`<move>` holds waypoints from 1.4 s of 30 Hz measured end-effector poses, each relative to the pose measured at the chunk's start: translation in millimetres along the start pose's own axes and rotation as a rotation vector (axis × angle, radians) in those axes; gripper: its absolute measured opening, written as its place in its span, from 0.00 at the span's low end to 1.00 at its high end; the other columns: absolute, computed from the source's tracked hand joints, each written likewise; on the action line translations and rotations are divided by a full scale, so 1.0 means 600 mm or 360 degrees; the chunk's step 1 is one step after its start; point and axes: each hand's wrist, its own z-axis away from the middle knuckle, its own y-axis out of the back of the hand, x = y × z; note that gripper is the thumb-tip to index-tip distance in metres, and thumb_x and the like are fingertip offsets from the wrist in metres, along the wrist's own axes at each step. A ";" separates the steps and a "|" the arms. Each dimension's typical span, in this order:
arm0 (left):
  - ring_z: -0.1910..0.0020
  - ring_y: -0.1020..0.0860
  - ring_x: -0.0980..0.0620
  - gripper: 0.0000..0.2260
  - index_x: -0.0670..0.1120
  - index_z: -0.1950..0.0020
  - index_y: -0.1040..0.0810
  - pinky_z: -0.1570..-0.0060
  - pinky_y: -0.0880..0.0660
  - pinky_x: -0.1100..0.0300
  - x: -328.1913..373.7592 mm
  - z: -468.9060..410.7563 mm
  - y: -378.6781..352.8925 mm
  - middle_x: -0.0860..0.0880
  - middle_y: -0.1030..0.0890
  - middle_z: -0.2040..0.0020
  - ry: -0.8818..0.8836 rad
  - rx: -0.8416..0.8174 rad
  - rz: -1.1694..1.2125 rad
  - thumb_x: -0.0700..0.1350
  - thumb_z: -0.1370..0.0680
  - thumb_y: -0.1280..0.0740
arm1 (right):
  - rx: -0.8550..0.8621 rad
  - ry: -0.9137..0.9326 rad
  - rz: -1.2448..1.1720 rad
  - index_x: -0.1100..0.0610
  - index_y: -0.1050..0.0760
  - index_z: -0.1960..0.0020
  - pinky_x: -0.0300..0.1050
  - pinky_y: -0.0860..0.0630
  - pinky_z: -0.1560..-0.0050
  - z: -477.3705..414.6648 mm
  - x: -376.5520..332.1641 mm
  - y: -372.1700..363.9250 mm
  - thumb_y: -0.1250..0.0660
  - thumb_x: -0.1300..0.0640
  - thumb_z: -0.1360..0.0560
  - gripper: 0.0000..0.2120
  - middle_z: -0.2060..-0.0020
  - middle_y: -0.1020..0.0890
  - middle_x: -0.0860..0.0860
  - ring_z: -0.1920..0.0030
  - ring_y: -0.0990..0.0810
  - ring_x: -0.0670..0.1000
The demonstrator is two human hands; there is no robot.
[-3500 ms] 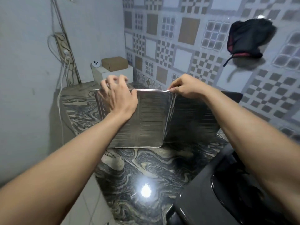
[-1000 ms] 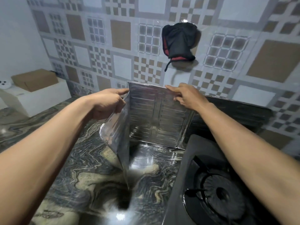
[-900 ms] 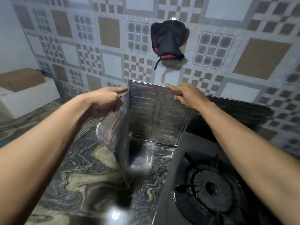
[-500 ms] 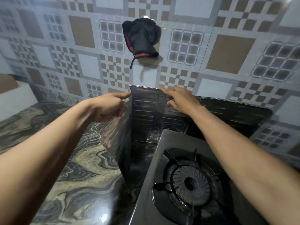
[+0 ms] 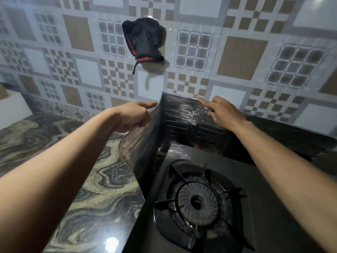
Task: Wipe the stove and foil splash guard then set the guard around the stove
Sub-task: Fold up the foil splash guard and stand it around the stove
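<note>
Head view
Guard (image 5: 175, 121): upright, bent round the stove's (image 5: 200, 198) back-left corner.
Left hand (image 5: 133, 115): fingers curled on the side panel's top edge.
Right hand (image 5: 224, 112): fingers loosely apart, touching the back panel's top.

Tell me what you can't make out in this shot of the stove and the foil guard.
Head view only:
- Right end of the foil guard: hidden behind the right forearm and cut off by the frame edge.
- Front of the stove: cut off by the bottom edge.
- Left hand thumb: hidden behind the guard's side panel.
- Guard's foot behind the stove: dark, contact unclear.
</note>
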 end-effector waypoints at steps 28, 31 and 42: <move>0.27 0.30 0.47 0.35 0.46 0.20 0.38 0.28 0.34 0.53 0.020 0.017 -0.115 0.47 0.30 0.25 -0.0391 0.0117 -0.0658 0.30 0.27 0.38 | 0.0330 0.0056 0.0607 0.49 0.41 0.22 0.54 0.28 0.52 0.056 0.069 -0.019 0.29 0.71 0.30 0.43 0.48 0.26 0.59 0.50 0.26 0.60; 0.30 0.28 0.43 0.34 0.45 0.21 0.37 0.30 0.31 0.49 0.027 0.017 -0.124 0.43 0.26 0.28 -0.0369 0.0210 -0.0775 0.30 0.28 0.38 | 0.0369 0.0091 0.0618 0.50 0.41 0.22 0.54 0.28 0.52 0.045 0.063 -0.024 0.28 0.71 0.31 0.43 0.47 0.27 0.60 0.50 0.27 0.61; 0.36 0.23 0.41 0.36 0.45 0.23 0.36 0.41 0.23 0.52 0.024 0.028 -0.119 0.42 0.23 0.32 -0.0070 0.0152 -0.0824 0.37 0.32 0.32 | 0.0458 0.0516 0.0491 0.56 0.40 0.22 0.61 0.39 0.27 -0.010 -0.015 -0.059 0.24 0.58 0.31 0.42 0.26 0.35 0.61 0.27 0.36 0.62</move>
